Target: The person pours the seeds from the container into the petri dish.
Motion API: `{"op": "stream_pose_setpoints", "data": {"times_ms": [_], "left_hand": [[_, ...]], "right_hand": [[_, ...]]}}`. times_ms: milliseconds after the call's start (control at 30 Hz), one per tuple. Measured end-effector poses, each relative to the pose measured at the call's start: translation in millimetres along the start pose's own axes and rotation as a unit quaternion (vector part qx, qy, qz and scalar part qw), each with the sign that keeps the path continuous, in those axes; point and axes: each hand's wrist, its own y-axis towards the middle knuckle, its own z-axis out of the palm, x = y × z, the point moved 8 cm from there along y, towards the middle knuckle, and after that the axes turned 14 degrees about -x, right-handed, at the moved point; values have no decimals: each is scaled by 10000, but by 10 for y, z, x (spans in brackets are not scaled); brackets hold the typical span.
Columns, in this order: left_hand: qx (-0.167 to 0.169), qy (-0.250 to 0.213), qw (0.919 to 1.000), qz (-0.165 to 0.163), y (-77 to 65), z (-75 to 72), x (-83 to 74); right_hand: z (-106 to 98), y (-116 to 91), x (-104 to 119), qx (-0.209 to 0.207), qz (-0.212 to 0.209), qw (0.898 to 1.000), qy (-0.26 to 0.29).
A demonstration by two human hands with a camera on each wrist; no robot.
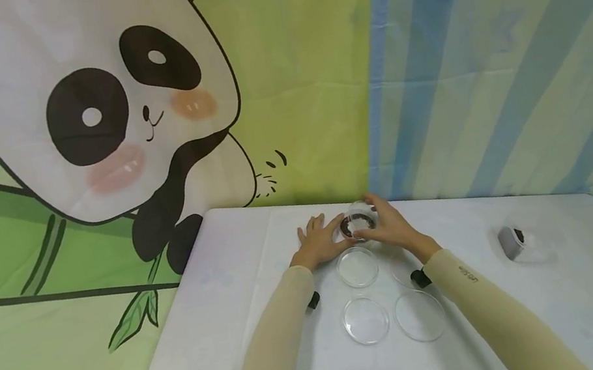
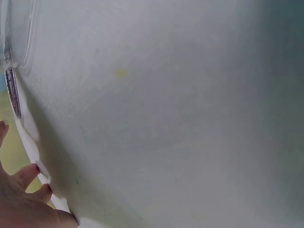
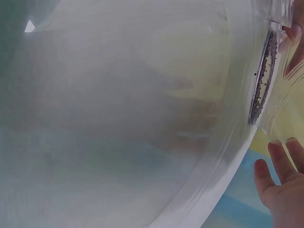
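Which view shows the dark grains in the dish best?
The right wrist view: up close, single dark grains stand out. The head view shows a small dark ring; the left wrist view, only a sliver at its left edge.

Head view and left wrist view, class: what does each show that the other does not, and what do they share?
Only the head view: the panda, both sleeves, the right hand and the grey container toward the right of the table.

Only the left wrist view: a small yellow spot on the table.

Both: the left hand, the white table, clear rims and the dark material, which looks ring-shaped from the head and like a thin strip from the wrist.
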Motion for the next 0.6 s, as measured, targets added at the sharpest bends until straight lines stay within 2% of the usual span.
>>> {"op": "stream_pose_setpoints", "data": {"times_ms": [333,600], "left_hand": [[-66,-31,10000,-17,-11,6,14],[-37,-75,10000,-8,-7,3,36]], "right_hand": [[91,37,15,153,-132,9997,-164],[126,73,43,184,-47,9968,-782]]}}
